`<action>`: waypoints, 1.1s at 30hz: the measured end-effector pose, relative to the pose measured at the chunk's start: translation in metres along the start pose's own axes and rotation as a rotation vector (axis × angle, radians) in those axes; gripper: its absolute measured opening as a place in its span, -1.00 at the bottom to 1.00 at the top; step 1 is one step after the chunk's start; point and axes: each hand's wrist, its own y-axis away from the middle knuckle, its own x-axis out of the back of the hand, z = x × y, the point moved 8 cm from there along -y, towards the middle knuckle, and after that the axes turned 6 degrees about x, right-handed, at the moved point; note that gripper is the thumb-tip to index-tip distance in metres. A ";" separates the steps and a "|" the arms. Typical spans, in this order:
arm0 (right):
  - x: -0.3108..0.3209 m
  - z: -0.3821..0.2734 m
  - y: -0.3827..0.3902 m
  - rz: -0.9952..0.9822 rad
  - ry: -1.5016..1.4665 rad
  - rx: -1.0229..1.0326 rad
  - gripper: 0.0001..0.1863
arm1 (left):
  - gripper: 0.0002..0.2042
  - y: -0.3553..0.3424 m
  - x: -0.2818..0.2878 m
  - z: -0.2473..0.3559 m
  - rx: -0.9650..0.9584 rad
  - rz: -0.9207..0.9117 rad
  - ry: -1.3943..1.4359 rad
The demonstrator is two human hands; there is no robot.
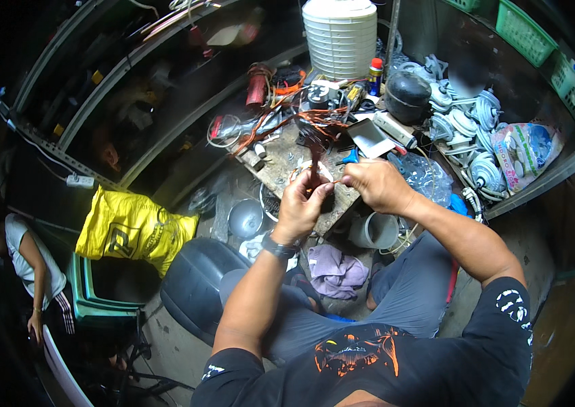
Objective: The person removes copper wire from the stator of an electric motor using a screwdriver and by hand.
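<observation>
Thin reddish wire (pixel 338 182) held between left hand (pixel 299 205) and right hand (pixel 380 185), cluttered tabletop (pixel 276 164) spread beyond, loose orange wires (pixel 325 121) tangled there, yellow sack (pixel 135 224) seen at left, purple cloth (pixel 335 271) below.

Thin reddish strand (pixel 337 182) between left hand (pixel 299 209) and right hand (pixel 382 186): ends hidden in grip, material too small to tell. White ribbed container (pixel 340 42), 1 green basket (pixel 464 4): cut off by upper edge. Black shirt (pixel 409 366): cropped below. Left shelves (pixel 125 66): contents dim, blurred.

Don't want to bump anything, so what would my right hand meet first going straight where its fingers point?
From your right hand, the left hand most likely comes first, just to its left; depth is unclear.
</observation>
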 end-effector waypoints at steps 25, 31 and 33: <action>-0.118 -0.012 0.038 -0.286 -1.731 -0.530 -0.66 | -0.78 0.000 0.028 -0.026 0.106 0.075 -0.049; -0.029 0.056 -0.016 -0.057 -0.863 -0.406 -0.64 | -0.71 0.004 0.027 -0.029 0.297 0.013 0.176; -0.044 0.049 -0.016 -0.018 -1.121 -0.517 -0.66 | -0.75 0.001 0.016 -0.038 0.365 0.023 0.206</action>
